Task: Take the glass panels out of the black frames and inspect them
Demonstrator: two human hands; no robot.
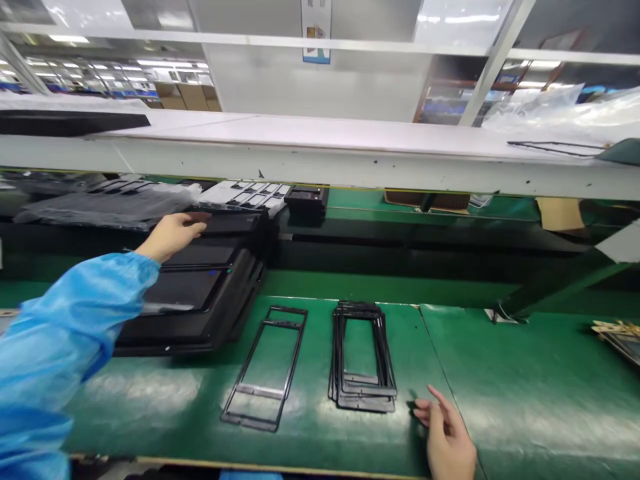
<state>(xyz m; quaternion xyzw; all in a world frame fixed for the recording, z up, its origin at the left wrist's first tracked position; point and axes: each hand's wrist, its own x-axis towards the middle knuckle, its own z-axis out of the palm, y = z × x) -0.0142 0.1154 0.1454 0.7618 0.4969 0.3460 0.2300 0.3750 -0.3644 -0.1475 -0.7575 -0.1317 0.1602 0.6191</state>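
My left hand [173,235], in a blue sleeve, reaches out to the far end of a stack of black trays [200,293] on the left and its fingers curl over the top tray's far edge. My right hand [447,437] lies on the green table [525,387] with fingers stretched out and nothing in it. It sits just right of a stack of thin black frames [363,360]. A single black frame [265,367] lies flat left of that stack.
A white shelf [320,150] runs overhead across the bench. Behind the trays lie dark plastic sheets [100,203], white trays of parts [250,193] and a small black box [307,198]. Flat parts [620,337] lie at the far right edge.
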